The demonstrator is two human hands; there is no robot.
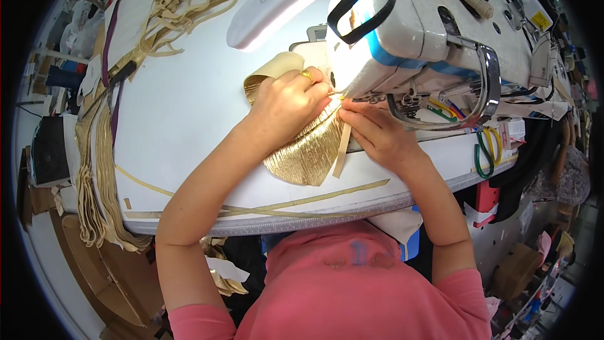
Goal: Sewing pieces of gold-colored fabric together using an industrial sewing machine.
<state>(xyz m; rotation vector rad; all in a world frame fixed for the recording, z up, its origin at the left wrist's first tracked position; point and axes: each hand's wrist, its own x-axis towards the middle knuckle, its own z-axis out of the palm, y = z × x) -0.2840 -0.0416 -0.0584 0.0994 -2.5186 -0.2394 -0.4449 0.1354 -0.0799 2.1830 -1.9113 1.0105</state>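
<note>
Pressing down on a piece of pleated gold fabric (308, 151), the left hand (286, 104) lay flat with its fingers curled forward, a ring on one finger, close against the head of a white sewing machine (428, 31). The right hand (377, 132) sat just beside it, its fingertips (348, 108) pinched on the fabric's edge right at the foot of the machine. The gold piece rested on the white sewing table (189, 107), spilling toward the person from under both hands. A beige strip (341, 145) hung from the fabric beside the right hand. Long beige strips (302, 204) crossed the table's near edge, and a heap of beige cords (179, 3) lay well apart at the far left.
</note>
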